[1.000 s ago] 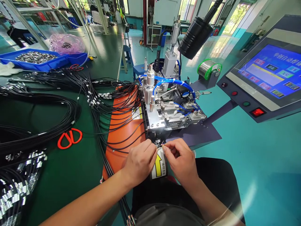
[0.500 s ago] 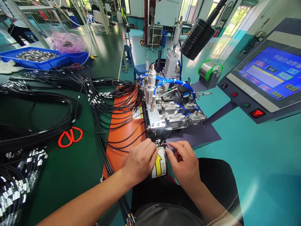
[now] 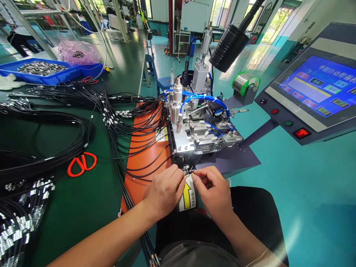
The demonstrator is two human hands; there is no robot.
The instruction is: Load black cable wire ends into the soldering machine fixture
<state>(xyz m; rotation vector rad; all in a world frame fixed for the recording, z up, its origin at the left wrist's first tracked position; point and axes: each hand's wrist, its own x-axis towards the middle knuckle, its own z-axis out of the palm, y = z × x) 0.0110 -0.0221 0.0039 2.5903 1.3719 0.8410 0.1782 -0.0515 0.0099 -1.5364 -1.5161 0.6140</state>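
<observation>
My left hand [image 3: 166,190] is closed in a pinch at the front end of the metal soldering machine [image 3: 185,139], gripping a cable that its fingers mostly hide. Thin wire ends [image 3: 191,170] poke out past its fingertips. Close beside it, my right hand [image 3: 213,191] has thumb and forefinger pinched on these wires, its other fingers curled. Below both hands is a round part with a yellow arrow label [image 3: 188,196]. Black cables [image 3: 147,170] run across an orange sheet [image 3: 139,191] into the machine's side.
Red-handled scissors [image 3: 82,164] lie on the green table [image 3: 69,218] among coiled black cables [image 3: 66,144]. A blue tray [image 3: 41,74] of small metal parts stands behind. To the right are a control screen [image 3: 319,87], a solder spool [image 3: 246,82] and a black lamp [image 3: 229,48].
My right hand has moved left toward my left hand, and its fingertips have closed on the wire ends. My left hand stays nearly in place. The view has shifted slightly.
</observation>
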